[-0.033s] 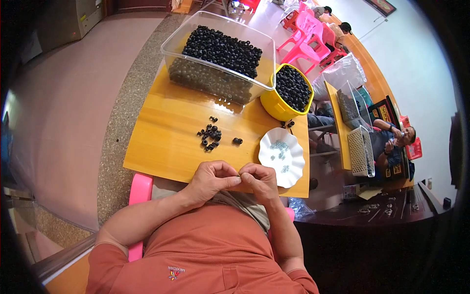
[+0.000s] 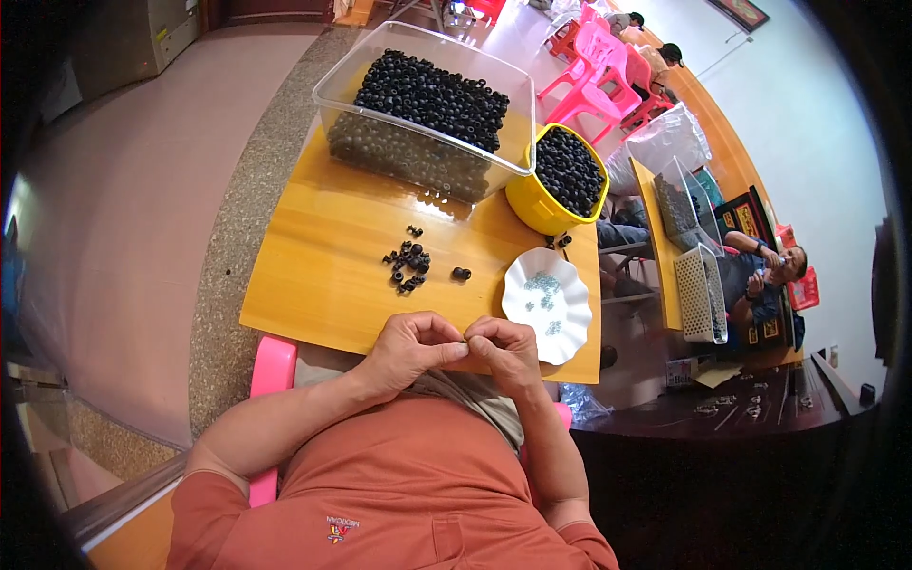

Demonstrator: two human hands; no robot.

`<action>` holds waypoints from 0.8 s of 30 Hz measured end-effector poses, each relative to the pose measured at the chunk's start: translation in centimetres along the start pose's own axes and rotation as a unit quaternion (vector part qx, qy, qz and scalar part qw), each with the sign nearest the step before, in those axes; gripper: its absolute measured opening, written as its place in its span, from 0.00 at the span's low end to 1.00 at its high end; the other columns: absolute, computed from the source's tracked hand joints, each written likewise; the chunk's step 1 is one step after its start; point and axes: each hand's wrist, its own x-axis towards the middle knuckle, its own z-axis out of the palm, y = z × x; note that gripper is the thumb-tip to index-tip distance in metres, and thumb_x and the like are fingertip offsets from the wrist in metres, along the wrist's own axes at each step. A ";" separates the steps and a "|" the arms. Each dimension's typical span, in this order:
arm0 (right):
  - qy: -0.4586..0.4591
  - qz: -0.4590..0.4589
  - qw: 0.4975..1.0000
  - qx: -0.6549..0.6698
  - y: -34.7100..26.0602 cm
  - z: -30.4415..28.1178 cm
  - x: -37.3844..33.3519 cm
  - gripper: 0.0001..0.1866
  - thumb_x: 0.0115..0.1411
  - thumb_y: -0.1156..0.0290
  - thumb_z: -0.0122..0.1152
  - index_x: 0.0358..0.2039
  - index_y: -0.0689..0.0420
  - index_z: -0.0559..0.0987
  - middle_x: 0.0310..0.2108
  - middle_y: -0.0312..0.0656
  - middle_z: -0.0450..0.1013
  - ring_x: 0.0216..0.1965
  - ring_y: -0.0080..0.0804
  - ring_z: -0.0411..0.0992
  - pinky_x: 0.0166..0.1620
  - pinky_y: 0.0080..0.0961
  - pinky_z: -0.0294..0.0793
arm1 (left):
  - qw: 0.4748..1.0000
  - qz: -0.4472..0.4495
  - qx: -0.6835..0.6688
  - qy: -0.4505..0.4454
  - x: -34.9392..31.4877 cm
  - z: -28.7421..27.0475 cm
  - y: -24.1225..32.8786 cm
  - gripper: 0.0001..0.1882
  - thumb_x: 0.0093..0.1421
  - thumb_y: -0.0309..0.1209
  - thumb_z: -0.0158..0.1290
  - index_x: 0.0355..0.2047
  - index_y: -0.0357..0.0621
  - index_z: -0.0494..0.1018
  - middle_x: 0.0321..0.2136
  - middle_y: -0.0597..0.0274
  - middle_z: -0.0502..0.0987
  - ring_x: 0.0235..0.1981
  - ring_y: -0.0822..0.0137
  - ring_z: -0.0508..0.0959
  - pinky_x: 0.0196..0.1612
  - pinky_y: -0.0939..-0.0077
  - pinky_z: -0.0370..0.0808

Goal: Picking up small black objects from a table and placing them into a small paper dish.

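My left hand [image 2: 410, 353] and my right hand [image 2: 505, 350] meet fingertip to fingertip over the near edge of the wooden table [image 2: 323, 256]. Both are closed in a pinch; whatever they hold between them is too small and hidden to make out. Just beyond lies a loose cluster of small black round parts [image 2: 410, 264], with a separate black piece [image 2: 461, 274] to its right. Beside my right hand sits a white scalloped dish [image 2: 575, 328] holding small clear, glassy bits [image 2: 543, 285].
A clear plastic bin [image 2: 328, 95] full of black parts stands at the table's far side. Right of it is a yellow tub [image 2: 532, 204], also filled with them. Another person [image 2: 746, 275] sits at a neighbouring table with a white perforated basket [image 2: 701, 294]. Pink chairs [image 2: 598, 81] stand beyond.
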 end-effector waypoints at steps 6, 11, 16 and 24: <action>-0.002 -0.005 0.998 0.064 0.0 0.3 -0.1 0.07 0.57 0.74 0.64 0.27 0.63 0.78 0.28 0.37 0.73 0.31 0.21 0.68 0.35 0.17 0.67 | 1.000 0.003 -0.002 -0.005 0.0 0.0 0.1 0.06 0.58 0.24 0.58 0.35 0.37 0.74 0.31 0.64 0.79 0.32 0.76 0.77 0.37 0.81 0.76; 0.028 0.011 0.998 0.049 0.1 0.6 -0.2 0.07 0.58 0.73 0.64 0.28 0.63 0.78 0.29 0.37 0.73 0.31 0.22 0.68 0.35 0.17 0.67 | 1.000 0.005 -0.001 -0.012 0.1 -0.2 -0.1 0.06 0.58 0.24 0.58 0.35 0.37 0.75 0.31 0.63 0.79 0.32 0.75 0.78 0.38 0.81 0.76; -0.014 0.000 0.999 0.049 0.1 -0.2 -0.2 0.06 0.59 0.74 0.63 0.29 0.64 0.78 0.29 0.38 0.73 0.31 0.22 0.69 0.35 0.17 0.68 | 1.000 0.002 0.014 -0.016 -0.1 0.1 0.3 0.06 0.58 0.23 0.58 0.36 0.36 0.75 0.31 0.63 0.79 0.32 0.75 0.78 0.38 0.81 0.76; -0.033 -0.127 0.981 -0.140 -0.7 0.5 -0.2 0.07 0.59 0.75 0.60 0.37 0.65 0.78 0.32 0.44 0.74 0.33 0.31 0.73 0.36 0.23 0.72 | 0.999 -0.018 -0.028 0.002 0.2 -0.3 0.1 0.06 0.58 0.23 0.57 0.36 0.35 0.74 0.32 0.59 0.79 0.32 0.72 0.79 0.39 0.78 0.78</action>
